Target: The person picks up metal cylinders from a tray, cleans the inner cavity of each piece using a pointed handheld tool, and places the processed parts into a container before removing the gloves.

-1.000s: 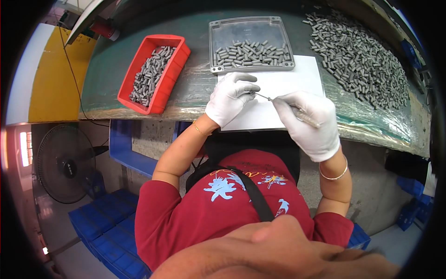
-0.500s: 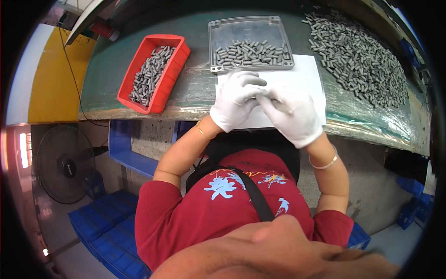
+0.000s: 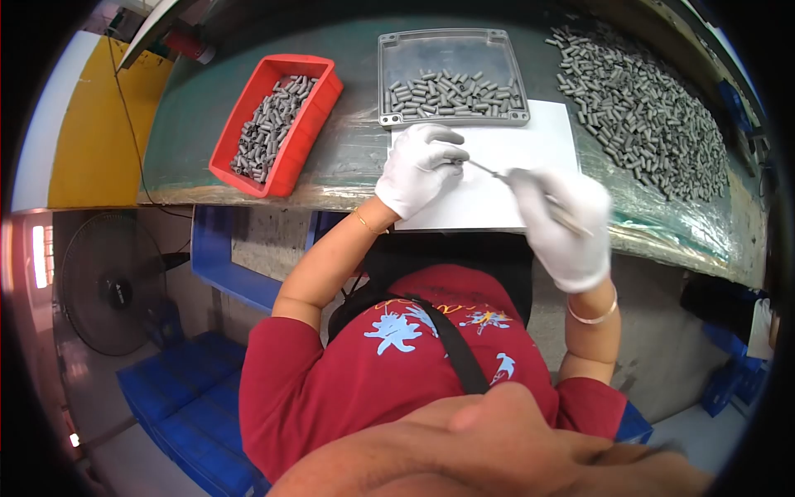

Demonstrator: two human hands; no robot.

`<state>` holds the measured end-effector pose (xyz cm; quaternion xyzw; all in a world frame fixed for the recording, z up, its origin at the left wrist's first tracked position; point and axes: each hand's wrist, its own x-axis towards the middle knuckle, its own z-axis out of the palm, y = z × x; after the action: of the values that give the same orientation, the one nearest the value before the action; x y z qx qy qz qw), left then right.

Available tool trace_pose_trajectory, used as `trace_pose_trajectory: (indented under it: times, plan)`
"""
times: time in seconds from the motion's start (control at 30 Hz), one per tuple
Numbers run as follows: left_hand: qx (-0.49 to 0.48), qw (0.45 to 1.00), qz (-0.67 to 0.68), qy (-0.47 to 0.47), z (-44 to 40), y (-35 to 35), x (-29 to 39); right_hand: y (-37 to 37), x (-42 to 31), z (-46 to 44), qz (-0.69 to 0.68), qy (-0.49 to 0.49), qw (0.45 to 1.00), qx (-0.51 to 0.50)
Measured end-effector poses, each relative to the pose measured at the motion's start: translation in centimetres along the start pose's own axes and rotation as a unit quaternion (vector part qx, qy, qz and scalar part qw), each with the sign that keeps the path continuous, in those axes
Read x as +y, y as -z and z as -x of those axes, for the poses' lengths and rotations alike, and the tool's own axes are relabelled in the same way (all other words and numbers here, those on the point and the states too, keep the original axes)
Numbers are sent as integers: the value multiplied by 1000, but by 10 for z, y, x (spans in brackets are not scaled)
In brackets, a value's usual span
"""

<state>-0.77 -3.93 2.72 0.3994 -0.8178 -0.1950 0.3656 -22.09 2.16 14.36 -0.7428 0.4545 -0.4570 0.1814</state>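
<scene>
My left hand [image 3: 421,168], in a white glove, pinches a small grey cylinder [image 3: 452,161] between thumb and fingers. In my right hand [image 3: 567,224], gloved too and a little blurred, is a thin metal tool [image 3: 483,167] with a pale handle. The tool's tip points left and meets the cylinder at my left fingertips. Both hands are over a white paper sheet [image 3: 538,137]. Just beyond the paper lies a shallow clear-grey tray [image 3: 447,51] with many grey cylinders in its near half.
A red bin [image 3: 310,124] of grey cylinders stands on the left of the green table [image 3: 186,166]. A large heap of cylinders [image 3: 646,116] covers the right side. Below the table are blue crates [image 3: 186,381] and a black fan [image 3: 114,286] at the left.
Half a second ago my hands were together with the tool's shaft hidden. Now my right hand has drawn back to the right and the shaft shows. The view has shifted slightly.
</scene>
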Motion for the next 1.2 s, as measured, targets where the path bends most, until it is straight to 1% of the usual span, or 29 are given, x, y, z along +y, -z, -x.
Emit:
trace_pose_trajectory:
  times: [0.03,0.1,0.17,0.2,0.27,0.37,0.4,0.47,0.5,0.57,0.67,0.77,0.87,0.97,1.07,1.17,1.2]
  plan:
    - [8,1000,3,29,2,-2,-6,10,-10,2,-22,-43,999,19]
    - [12,996,66,62,7,-2,-10,24,-13,6,3,-57,998,5]
    - [25,986,142,82,7,-1,-10,24,-5,8,-27,-9,999,-24]
    - [16,984,153,90,7,-1,-12,23,-2,9,-42,15,998,-40]
    - [-1,979,175,106,8,-1,-17,22,-2,12,-61,9,997,-43]
    - [-2,984,118,130,6,5,-8,15,-1,14,-52,27,998,-34]
    - [10,979,144,142,7,3,-9,12,-2,14,-41,37,998,-28]
    - [33,966,197,165,10,-1,-13,7,-9,13,-52,17,998,-41]
    - [50,976,167,131,9,0,-13,5,-11,13,-58,7,997,-48]
    - [82,989,106,64,8,2,-12,1,-10,14,-51,43,996,-54]
    - [79,993,77,49,7,6,-9,-6,-8,17,-17,98,994,-51]
    - [91,992,62,60,7,5,-10,-7,-12,18,-20,83,993,-77]
    - [89,992,64,64,7,6,-10,-15,-9,18,8,117,992,-48]
    - [88,992,69,59,7,6,-10,-15,-9,17,18,112,991,-76]
    - [82,993,64,53,7,8,-9,-17,-11,17,49,126,988,-77]
    - [78,994,56,53,7,9,-6,-13,-13,15,76,126,982,-118]
    - [77,994,52,51,7,9,-6,-13,-13,15,81,131,982,-114]
